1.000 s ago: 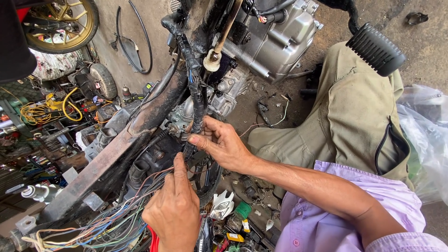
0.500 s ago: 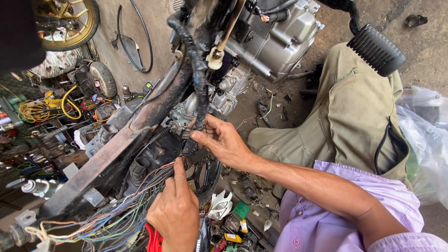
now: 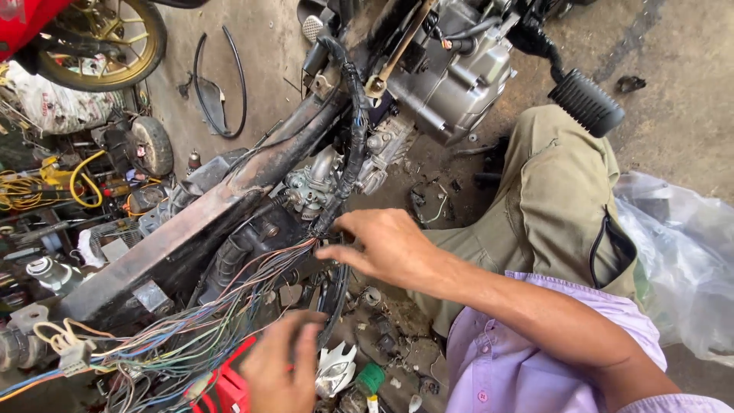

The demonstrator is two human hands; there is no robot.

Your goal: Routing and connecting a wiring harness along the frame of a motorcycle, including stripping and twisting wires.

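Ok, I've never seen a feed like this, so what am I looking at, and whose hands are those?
This is one camera worn on a person's head, looking down at their own bare hands. They sit on a workshop floor beside a stripped motorcycle frame with its engine exposed. The right hand pinches where the black-wrapped wiring harness fans into loose coloured wires. The left hand rests low on the same bundle. Small parts litter the floor, with a clear plastic bag at right.
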